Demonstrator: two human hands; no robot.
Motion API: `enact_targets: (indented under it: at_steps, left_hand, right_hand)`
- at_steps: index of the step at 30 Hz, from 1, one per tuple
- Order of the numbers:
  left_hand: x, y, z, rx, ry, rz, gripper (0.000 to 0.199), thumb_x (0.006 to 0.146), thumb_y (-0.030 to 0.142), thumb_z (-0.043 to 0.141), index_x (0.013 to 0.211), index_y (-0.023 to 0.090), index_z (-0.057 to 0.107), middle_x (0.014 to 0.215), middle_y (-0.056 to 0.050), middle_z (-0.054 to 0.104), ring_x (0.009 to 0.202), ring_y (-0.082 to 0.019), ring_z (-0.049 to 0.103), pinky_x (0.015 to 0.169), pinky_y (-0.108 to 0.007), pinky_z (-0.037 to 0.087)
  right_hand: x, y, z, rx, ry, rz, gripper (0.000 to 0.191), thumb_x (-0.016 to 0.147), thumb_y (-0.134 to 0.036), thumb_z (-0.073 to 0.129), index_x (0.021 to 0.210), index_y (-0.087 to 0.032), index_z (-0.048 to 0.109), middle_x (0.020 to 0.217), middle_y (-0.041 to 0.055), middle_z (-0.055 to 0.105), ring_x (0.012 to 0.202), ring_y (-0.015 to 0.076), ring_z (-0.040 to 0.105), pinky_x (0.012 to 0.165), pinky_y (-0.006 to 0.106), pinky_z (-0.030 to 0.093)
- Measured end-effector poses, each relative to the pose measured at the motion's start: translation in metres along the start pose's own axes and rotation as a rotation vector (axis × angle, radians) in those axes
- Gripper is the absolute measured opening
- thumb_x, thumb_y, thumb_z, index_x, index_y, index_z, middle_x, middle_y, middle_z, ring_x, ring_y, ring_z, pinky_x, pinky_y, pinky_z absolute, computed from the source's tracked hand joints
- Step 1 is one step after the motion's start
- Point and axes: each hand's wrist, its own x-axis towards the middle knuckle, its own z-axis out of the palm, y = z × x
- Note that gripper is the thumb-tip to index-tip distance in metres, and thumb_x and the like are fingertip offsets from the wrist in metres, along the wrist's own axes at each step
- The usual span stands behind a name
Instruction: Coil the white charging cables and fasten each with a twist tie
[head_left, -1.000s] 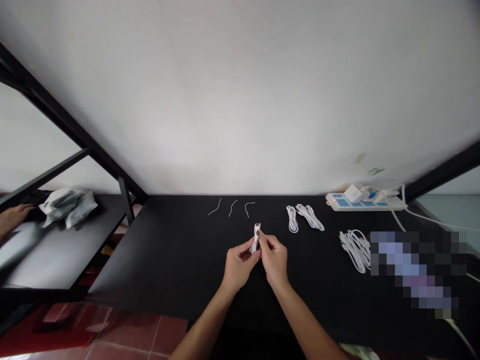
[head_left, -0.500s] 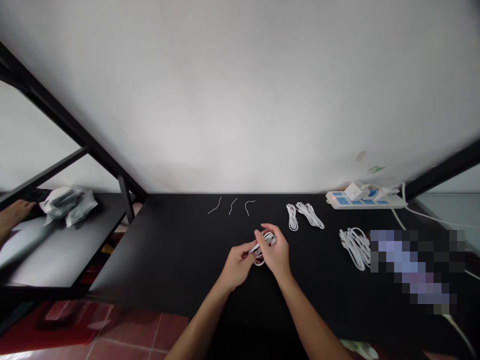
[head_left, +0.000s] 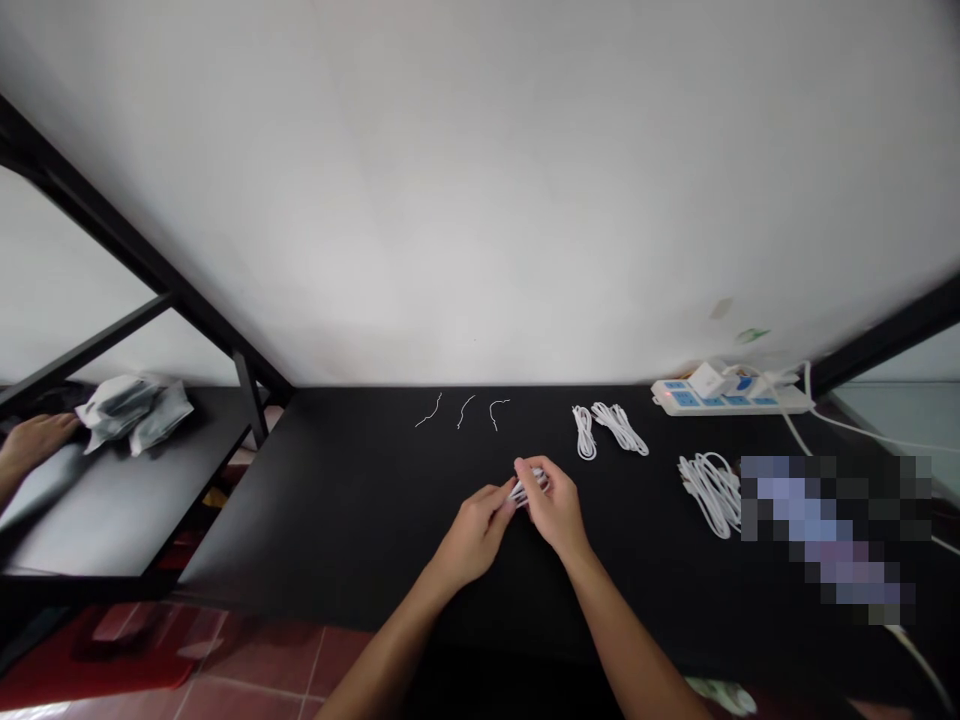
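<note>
Over the middle of the black table (head_left: 345, 480), a small coiled white cable (head_left: 529, 487) is held between both hands. My left hand (head_left: 477, 525) pinches its left end with thumb and fingers. Around its right part, my right hand (head_left: 553, 502) has its fingers closed. Much of the coil is hidden by the fingers. Beyond the hands lie three thin white ties, a left one (head_left: 430, 411), a middle one (head_left: 464, 412) and a right one (head_left: 494, 413). Two coiled white cables (head_left: 584, 433) (head_left: 620, 429) rest side by side to the right.
At the right are a bundle of white cables (head_left: 709, 493), a pixelated object (head_left: 825, 540) and a white power strip (head_left: 686, 400) with plugs and cords. Beyond a black frame at the left, another person's hand (head_left: 41, 440) is beside plastic bags (head_left: 124, 410).
Both hands have drawn closer around the cable, and the loop that hung below them is no longer visible. The other person's hand has moved right, toward the plastic bags.
</note>
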Motion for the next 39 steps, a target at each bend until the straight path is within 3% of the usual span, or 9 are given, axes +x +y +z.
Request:
enact_targets:
  at_steps: [6,11,18,24,27,30,33,36,39]
  left_hand:
    - [-0.001,0.006,-0.006,-0.018,-0.016,-0.003,0.040,0.106,0.037,0.037,0.114,0.020,0.072,0.086,-0.005,0.065,0.077,-0.018,0.060,0.076,-0.030,0.049]
    - [-0.007,0.016,-0.003,0.017,-0.080,0.026,0.039,0.103,0.035,0.043,0.138,0.022,0.056,0.123,-0.011,0.068,0.109,-0.026,0.065,0.097,-0.040,0.050]
    - [-0.003,0.011,-0.005,0.124,-0.117,0.050,0.041,0.104,0.034,0.041,0.142,0.023,0.050,0.126,-0.012,0.065,0.110,-0.027,0.065,0.094,-0.040,0.052]
    - [-0.004,0.015,-0.014,0.081,-0.121,0.002,0.033,0.105,0.040,0.037,0.115,0.022,0.063,0.106,-0.008,0.069,0.095,-0.023,0.066,0.086,-0.035,0.050]
    - [-0.004,0.012,-0.018,-0.033,-0.225,-0.078,0.038,0.105,0.048,0.037,0.095,0.020,0.061,0.084,-0.003,0.066,0.075,-0.017,0.061,0.072,-0.029,0.048]
    - [-0.003,0.002,-0.020,-0.336,-0.418,-0.268,0.045,0.100,0.061,0.040,0.092,0.020,0.055,0.069,0.004,0.049,0.051,-0.008,0.041,0.049,-0.023,0.034]
    - [-0.002,-0.008,-0.019,-0.597,-0.519,-0.421,0.053,0.095,0.070,0.040,0.096,0.019,0.053,0.068,0.008,0.034,0.044,-0.005,0.021,0.041,-0.022,0.017]
    - [-0.001,-0.013,-0.015,-0.569,-0.504,-0.398,0.056,0.096,0.071,0.036,0.091,0.018,0.054,0.064,0.008,0.028,0.048,-0.007,0.018,0.043,-0.023,0.017]
    - [-0.001,-0.012,-0.013,-0.378,-0.393,-0.250,0.054,0.099,0.067,0.033,0.084,0.018,0.052,0.068,0.005,0.037,0.058,-0.010,0.031,0.053,-0.024,0.029]
  right_hand:
    - [-0.002,-0.005,-0.005,-0.174,-0.001,-0.205,0.041,0.092,-0.055,0.057,0.067,-0.023,0.062,0.061,0.0016,0.063,0.057,0.0167,0.057,0.061,0.029,0.047]
    - [-0.006,-0.003,-0.001,-0.228,0.123,-0.218,0.042,0.093,-0.053,0.058,0.065,-0.022,0.059,0.057,0.0006,0.061,0.053,0.0148,0.054,0.059,0.027,0.045]
    - [-0.008,-0.006,-0.005,-0.184,0.002,-0.275,0.035,0.100,-0.042,0.047,0.072,-0.023,0.056,0.066,0.0004,0.060,0.060,0.0156,0.057,0.063,0.027,0.044]
    - [-0.008,-0.005,-0.006,-0.303,-0.078,-0.313,0.037,0.102,-0.042,0.044,0.071,-0.024,0.052,0.062,-0.0003,0.057,0.057,0.0156,0.055,0.062,0.028,0.040]
    - [-0.010,-0.004,-0.005,-0.307,-0.092,-0.349,0.040,0.102,-0.041,0.044,0.067,-0.024,0.049,0.059,-0.0016,0.053,0.054,0.0139,0.050,0.059,0.028,0.039]
    - [-0.013,-0.005,-0.005,-0.305,-0.098,-0.397,0.041,0.102,-0.037,0.045,0.064,-0.024,0.046,0.057,-0.0027,0.049,0.053,0.0128,0.046,0.058,0.027,0.037]
    - [-0.014,-0.006,-0.004,-0.286,-0.112,-0.422,0.040,0.102,-0.034,0.046,0.063,-0.023,0.044,0.055,-0.0041,0.046,0.051,0.0117,0.044,0.056,0.026,0.036]
    - [-0.013,-0.007,-0.004,-0.251,-0.122,-0.441,0.040,0.102,-0.032,0.047,0.063,-0.023,0.044,0.054,-0.0047,0.045,0.050,0.0107,0.043,0.055,0.025,0.035]
    - [-0.010,-0.010,-0.007,-0.244,-0.171,-0.430,0.039,0.101,-0.033,0.048,0.065,-0.022,0.046,0.059,-0.0032,0.049,0.054,0.0116,0.048,0.057,0.026,0.037]
